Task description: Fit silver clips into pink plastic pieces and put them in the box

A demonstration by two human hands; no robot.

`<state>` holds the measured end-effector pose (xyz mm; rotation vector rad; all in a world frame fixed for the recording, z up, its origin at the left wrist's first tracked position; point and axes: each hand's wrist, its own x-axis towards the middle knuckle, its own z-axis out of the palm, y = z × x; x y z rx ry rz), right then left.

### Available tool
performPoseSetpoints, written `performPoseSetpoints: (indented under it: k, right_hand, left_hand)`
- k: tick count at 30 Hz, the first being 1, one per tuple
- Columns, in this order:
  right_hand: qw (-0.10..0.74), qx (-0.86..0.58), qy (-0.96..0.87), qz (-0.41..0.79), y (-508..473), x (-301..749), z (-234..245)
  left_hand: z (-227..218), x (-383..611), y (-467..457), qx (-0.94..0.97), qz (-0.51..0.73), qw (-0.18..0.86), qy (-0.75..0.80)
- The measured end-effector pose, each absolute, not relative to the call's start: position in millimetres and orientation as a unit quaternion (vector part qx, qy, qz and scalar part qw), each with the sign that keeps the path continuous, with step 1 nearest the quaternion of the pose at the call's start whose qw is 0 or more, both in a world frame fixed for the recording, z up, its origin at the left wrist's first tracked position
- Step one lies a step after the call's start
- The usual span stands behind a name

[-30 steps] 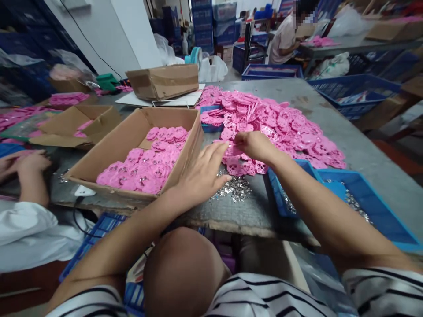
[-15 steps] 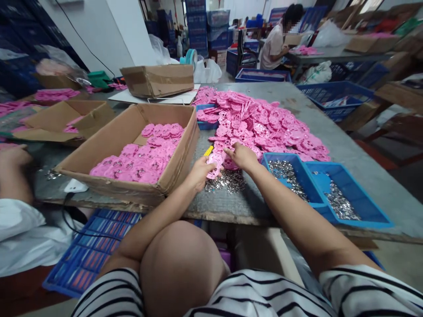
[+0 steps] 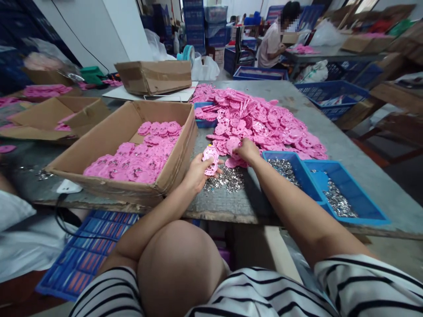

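Observation:
My left hand (image 3: 197, 172) is closed on a flat pink cut-out piece (image 3: 210, 160), thumb on top and fingers beneath. A bit of something yellow shows just behind that piece. To the right, my right hand (image 3: 248, 151) pinches the edge of another pink piece (image 3: 233, 144) at the near side of the heap; its fingertips are partly hidden. The big heap of pink pieces (image 3: 271, 119) spreads over the table beyond both hands. Small shiny metal parts (image 3: 228, 179) lie loose on the tabletop just below my hands.
A cardboard box (image 3: 175, 176) holding pink pieces with metal bits on them stands at left. Two blue trays (image 3: 373, 207) of metal parts sit at right. Another blue tray (image 3: 206, 123) is by the heap. A co-worker's sleeve (image 3: 13, 211) shows at far left; another person (image 3: 269, 46) sits behind.
My right hand has gone from a stretched forefinger on the heap to pinching a pink piece, slightly farther right. The left hand keeps its piece, now turned more upright. The view has shifted slightly.

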<state>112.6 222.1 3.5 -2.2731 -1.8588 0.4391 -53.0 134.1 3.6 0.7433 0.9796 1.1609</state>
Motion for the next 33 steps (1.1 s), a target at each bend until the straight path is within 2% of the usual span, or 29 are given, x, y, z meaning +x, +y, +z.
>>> performPoseSetpoints:
  k: [5, 10, 17, 23, 33]
  right_hand:
    - [0.060, -0.747, -0.655, 0.093, 209, 118, 17]
    - [-0.072, -0.673, -0.726, 0.122, 183, 113, 19]
    - [-0.061, -0.652, -0.747, 0.116, 180, 117, 11]
    - [-0.103, -0.643, -0.754, 0.085, 174, 121, 11]
    - [-0.113, -0.604, -0.788, 0.044, 169, 122, -2]
  left_hand:
    - [4, -50, 133, 0.298, 0.525, 0.671, 0.431]
    - [3, -47, 132, 0.273, 0.530, 0.679, 0.428]
    - [5, -43, 130, 0.278, 0.514, 0.690, 0.426]
    - [4, -40, 130, 0.265, 0.513, 0.702, 0.417]
    - [-2, -37, 130, 0.277, 0.500, 0.712, 0.409]
